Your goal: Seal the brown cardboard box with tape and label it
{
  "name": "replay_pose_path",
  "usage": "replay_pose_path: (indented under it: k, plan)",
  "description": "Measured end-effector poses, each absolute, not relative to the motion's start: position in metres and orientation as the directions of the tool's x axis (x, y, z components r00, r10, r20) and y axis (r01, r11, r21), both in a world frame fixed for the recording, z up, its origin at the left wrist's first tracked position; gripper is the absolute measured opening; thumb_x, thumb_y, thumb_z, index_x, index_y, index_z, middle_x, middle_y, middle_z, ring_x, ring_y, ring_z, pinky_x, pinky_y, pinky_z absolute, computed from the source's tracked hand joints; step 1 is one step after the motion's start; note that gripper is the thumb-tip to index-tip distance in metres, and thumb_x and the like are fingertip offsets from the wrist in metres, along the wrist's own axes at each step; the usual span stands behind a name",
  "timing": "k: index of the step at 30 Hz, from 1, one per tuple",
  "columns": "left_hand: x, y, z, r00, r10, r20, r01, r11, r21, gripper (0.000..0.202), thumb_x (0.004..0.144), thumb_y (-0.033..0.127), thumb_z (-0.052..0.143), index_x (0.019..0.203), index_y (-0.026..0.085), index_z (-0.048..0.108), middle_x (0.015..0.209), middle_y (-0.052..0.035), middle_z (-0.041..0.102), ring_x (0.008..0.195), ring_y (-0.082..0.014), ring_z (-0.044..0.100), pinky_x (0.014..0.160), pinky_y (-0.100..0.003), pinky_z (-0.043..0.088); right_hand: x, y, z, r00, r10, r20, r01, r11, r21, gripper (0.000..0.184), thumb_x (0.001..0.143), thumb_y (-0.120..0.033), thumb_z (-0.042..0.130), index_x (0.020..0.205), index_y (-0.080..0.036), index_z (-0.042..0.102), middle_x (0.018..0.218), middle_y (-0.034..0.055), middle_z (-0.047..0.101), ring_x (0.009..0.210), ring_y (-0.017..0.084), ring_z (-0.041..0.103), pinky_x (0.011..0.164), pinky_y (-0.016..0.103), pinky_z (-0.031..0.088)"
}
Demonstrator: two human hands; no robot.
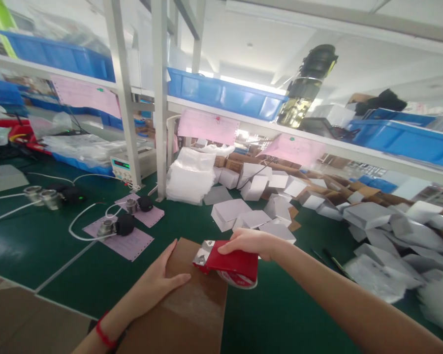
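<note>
A brown cardboard box (192, 314) lies in front of me on the green table, with a shiny strip of tape across its top. My left hand (162, 275) rests on the box's left side, thumb on top and fingers apart along the edge. In my right hand (245, 242) is a red tape dispenser (239, 263), gripped from above. Its metal cutting end sits at the box's upper face, near the far right edge. The tape roll shows partly below the red body.
White boxes (231, 214) are piled behind and to the right. White foam sheets (190, 177) stand by the shelf post. On the left, metal valves with black actuators (125, 224) lie on pink papers. Blue bins (225, 93) line the shelf above.
</note>
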State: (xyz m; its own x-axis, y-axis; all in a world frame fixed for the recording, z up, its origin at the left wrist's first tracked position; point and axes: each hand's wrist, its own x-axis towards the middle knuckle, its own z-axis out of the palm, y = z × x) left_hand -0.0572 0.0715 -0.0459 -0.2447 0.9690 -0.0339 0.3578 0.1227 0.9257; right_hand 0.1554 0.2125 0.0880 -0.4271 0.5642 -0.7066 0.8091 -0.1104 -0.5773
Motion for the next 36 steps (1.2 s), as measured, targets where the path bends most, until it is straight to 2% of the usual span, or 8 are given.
replay_pose_path:
  k: [4, 11, 15, 19, 27, 31, 34, 36]
  plan:
    - [-0.055, 0.074, -0.040, -0.167, 0.963, -0.212, 0.178, 0.241, 0.954, 0.115, 0.070, 0.065, 0.070, 0.159, 0.006, 0.029, 0.161, -0.0197, 0.044, 0.138, -0.0373, 0.054, 0.111, -0.043, 0.052, 0.169, 0.210, 0.089, -0.484, 0.528, -0.698, 0.780, -0.103, -0.618, 0.023, 0.106, -0.024, 0.072, 0.089, -0.010, 0.069, 0.090, 0.0074, 0.074, 0.076, 0.017, 0.072, 0.060, 0.018, 0.051]
    - [-0.058, 0.073, -0.039, -0.136, 0.951, -0.277, 0.070, 0.288, 0.955, 0.095, 0.068, 0.060, 0.077, 0.145, 0.010, 0.053, 0.134, -0.0161, 0.070, 0.113, -0.0386, 0.071, 0.088, -0.042, 0.063, 0.225, 0.206, 0.080, -0.450, 0.486, -0.749, 0.784, -0.187, -0.592, 0.019, 0.103, -0.024, 0.073, 0.093, -0.008, 0.072, 0.096, 0.0103, 0.074, 0.081, 0.019, 0.073, 0.059, 0.018, 0.052]
    - [-0.056, 0.074, -0.038, -0.188, 0.950, -0.250, 0.043, 0.262, 0.964, 0.075, 0.068, 0.053, 0.081, 0.133, 0.019, 0.068, 0.120, -0.0103, 0.078, 0.102, -0.0380, 0.075, 0.078, -0.041, 0.065, 0.283, 0.197, 0.067, -0.498, 0.482, -0.721, 0.694, -0.277, -0.664, 0.031, 0.091, -0.038, 0.086, 0.095, -0.011, 0.073, 0.097, 0.0105, 0.074, 0.087, 0.023, 0.073, 0.066, 0.020, 0.056]
    - [-0.054, 0.075, -0.035, -0.224, 0.949, -0.221, 0.130, 0.253, 0.959, 0.072, 0.068, 0.056, 0.080, 0.130, 0.021, 0.071, 0.118, -0.0084, 0.078, 0.102, -0.0379, 0.075, 0.079, -0.041, 0.065, 0.322, 0.183, 0.042, -0.409, 0.588, -0.698, 0.681, -0.312, -0.662, 0.035, 0.084, -0.041, 0.091, 0.094, -0.014, 0.072, 0.094, 0.0076, 0.073, 0.087, 0.024, 0.072, 0.064, 0.021, 0.055]
    - [-0.070, 0.078, -0.051, -0.341, 0.911, -0.233, 0.322, 0.347, 0.881, 0.066, 0.065, 0.071, 0.075, 0.107, 0.020, 0.080, 0.122, -0.0115, 0.077, 0.121, -0.0411, 0.067, 0.097, -0.042, 0.059, 0.296, 0.186, -0.013, -0.483, 0.567, -0.667, 0.611, -0.328, -0.720, 0.021, 0.091, -0.023, 0.079, 0.075, -0.013, 0.072, 0.079, 0.0057, 0.072, 0.070, 0.017, 0.067, 0.055, 0.016, 0.047]
    - [-0.074, 0.075, -0.062, -0.186, 0.900, -0.394, 0.065, 0.411, 0.909, 0.069, 0.077, 0.068, 0.072, 0.121, 0.015, 0.072, 0.127, -0.0135, 0.074, 0.114, -0.0363, 0.071, 0.093, -0.041, 0.060, 0.285, 0.197, -0.027, -0.532, 0.531, -0.660, 0.573, -0.348, -0.742, 0.020, 0.088, -0.022, 0.081, 0.073, -0.013, 0.071, 0.081, 0.0057, 0.072, 0.073, 0.017, 0.068, 0.060, 0.017, 0.049]
    - [-0.069, 0.073, -0.064, 0.040, 0.926, -0.374, -0.172, 0.376, 0.911, 0.066, 0.082, 0.068, 0.071, 0.125, 0.017, 0.070, 0.121, -0.0113, 0.077, 0.105, -0.0330, 0.075, 0.085, -0.037, 0.061, 0.284, 0.200, -0.031, -0.562, 0.510, -0.651, 0.553, -0.353, -0.754, 0.024, 0.084, -0.028, 0.085, 0.072, -0.013, 0.070, 0.081, 0.0047, 0.071, 0.075, 0.017, 0.068, 0.061, 0.018, 0.048]
    - [-0.068, 0.072, -0.062, 0.055, 0.927, -0.371, -0.239, 0.373, 0.897, 0.066, 0.080, 0.068, 0.074, 0.123, 0.018, 0.070, 0.118, -0.0107, 0.078, 0.101, -0.0316, 0.076, 0.083, -0.036, 0.062, 0.284, 0.200, -0.032, -0.580, 0.499, -0.644, 0.542, -0.354, -0.762, 0.029, 0.083, -0.033, 0.087, 0.072, -0.013, 0.070, 0.079, 0.0042, 0.070, 0.072, 0.017, 0.067, 0.059, 0.018, 0.046]
